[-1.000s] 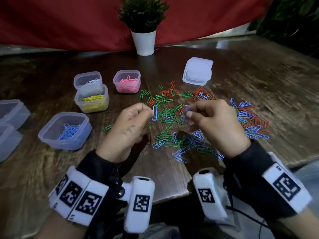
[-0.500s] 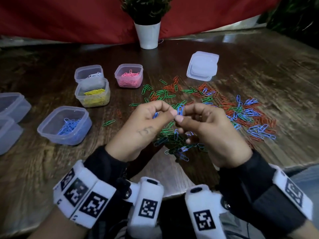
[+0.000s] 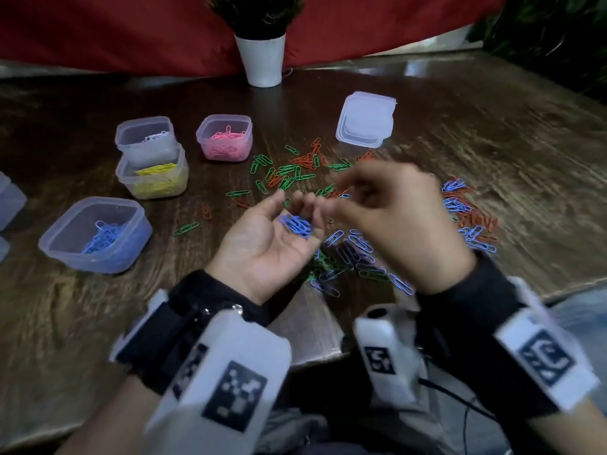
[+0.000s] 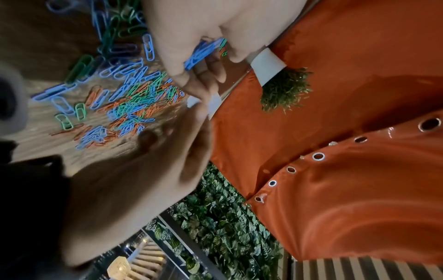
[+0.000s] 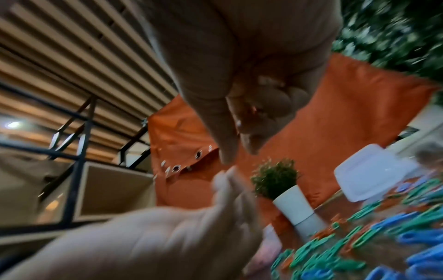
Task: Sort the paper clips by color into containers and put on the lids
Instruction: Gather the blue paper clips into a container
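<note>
Blue paper clips point(image 3: 295, 225) lie bunched in the upturned palm of a person's left hand point(image 3: 262, 244), whose fingers curl loosely around the small cluster above a dark wooden table point(image 3: 460, 133). Just beside it, the right hand point(image 3: 391, 221) hovers palm down, blurred, with thumb and forefinger drawn close together; whether they pinch a clip cannot be told. Under and beyond both hands spreads a loose scatter of clips point(image 3: 358, 251) in blue, green and orange-red, thickest near the table's near edge and out to the right. To the left stands an open clear container point(image 3: 95, 236) holding blue clips. Farther back sit a tub of yellow clips point(image 3: 152, 178), touching a tub with a few white clips point(image 3: 144, 136) behind it, and, near those, a tub of pink clips point(image 3: 225, 137). A stack of clear lids point(image 3: 366, 119) rests well apart from the tubs, beyond the scatter on the right. A small green plant in a white pot point(image 3: 262, 60) stands at the far edge, against a red cloth backdrop point(image 3: 98, 31). Both wrists wear white camera units over dark sleeves.
</note>
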{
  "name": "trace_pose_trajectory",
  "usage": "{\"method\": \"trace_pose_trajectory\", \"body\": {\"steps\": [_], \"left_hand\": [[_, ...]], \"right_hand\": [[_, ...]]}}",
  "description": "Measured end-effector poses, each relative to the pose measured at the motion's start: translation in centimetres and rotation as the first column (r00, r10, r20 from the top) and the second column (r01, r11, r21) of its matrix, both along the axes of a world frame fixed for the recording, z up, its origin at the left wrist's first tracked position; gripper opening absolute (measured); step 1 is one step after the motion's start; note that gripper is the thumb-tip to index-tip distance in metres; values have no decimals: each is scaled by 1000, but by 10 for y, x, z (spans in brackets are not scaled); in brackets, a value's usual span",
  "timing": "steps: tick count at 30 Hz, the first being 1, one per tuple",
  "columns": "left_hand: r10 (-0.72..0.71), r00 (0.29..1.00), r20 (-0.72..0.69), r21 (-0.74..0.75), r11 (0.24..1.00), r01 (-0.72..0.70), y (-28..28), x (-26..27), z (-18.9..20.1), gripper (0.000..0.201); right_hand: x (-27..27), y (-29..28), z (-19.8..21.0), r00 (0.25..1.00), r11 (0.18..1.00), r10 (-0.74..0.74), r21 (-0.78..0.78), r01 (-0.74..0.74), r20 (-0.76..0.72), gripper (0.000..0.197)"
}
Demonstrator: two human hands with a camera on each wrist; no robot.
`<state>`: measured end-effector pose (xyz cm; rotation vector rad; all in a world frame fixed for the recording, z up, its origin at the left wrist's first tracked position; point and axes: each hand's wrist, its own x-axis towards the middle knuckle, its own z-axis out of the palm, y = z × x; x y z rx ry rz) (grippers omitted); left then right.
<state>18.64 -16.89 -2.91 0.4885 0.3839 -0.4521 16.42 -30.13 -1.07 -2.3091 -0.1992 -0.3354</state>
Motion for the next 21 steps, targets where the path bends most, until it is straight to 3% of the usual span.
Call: {"method": "trace_pose_trajectory", "body": {"steps": [2, 3, 4, 6, 7, 8, 9, 10, 11, 13, 16, 21], "left_hand": [[-110, 993, 38, 138, 985, 104, 12, 9, 3, 31], [-197, 977, 75, 308, 937, 165, 17, 14, 5, 30], [-316, 940, 126, 528, 824, 206, 18, 18, 9, 28], [-611, 771, 178, 911, 399, 105, 13, 21, 17, 20], [-747, 649, 146, 985, 172, -22, 6, 22, 21, 12], [-852, 519, 65, 985, -30, -172, -2, 23, 24, 4], [-908, 414, -70, 913, -225, -340, -12, 25, 26, 11], [-909, 354, -220, 786, -380, -487, -20, 28, 28, 22], [-884, 336, -324, 667, -465, -582, -27, 32, 29, 32], [-832, 322, -452, 533, -541, -650, -39, 40, 28, 44], [-805, 297, -513, 523, -568, -635, -48, 47, 21, 44], [-897, 199, -395, 617, -419, -666, -52, 51, 10, 30]], "right_hand": [[-3, -31, 2, 999, 994, -41, 100, 41, -2, 9], [-5, -46, 0, 999, 990, -47, 135, 50, -26, 12], [-8, -58, -3, 997, 985, -48, 162, 57, -57, 14], [-13, -74, -13, 990, 968, -58, 234, 86, -127, 14], [-15, -79, -18, 986, 958, -59, 270, 100, -155, 15], [-17, -82, -25, 983, 951, -64, 289, 113, -173, 15], [-19, -85, -32, 981, 949, -72, 291, 124, -182, 16], [-19, -87, -39, 979, 951, -86, 279, 136, -183, 15], [-20, -88, -44, 978, 954, -98, 263, 145, -184, 14], [-22, -90, -50, 976, 953, -108, 260, 155, -188, 15], [-21, -90, -52, 974, 946, -111, 280, 165, -199, 15], [-17, -77, -47, 975, 986, -116, 99, 136, -192, 11]]}}
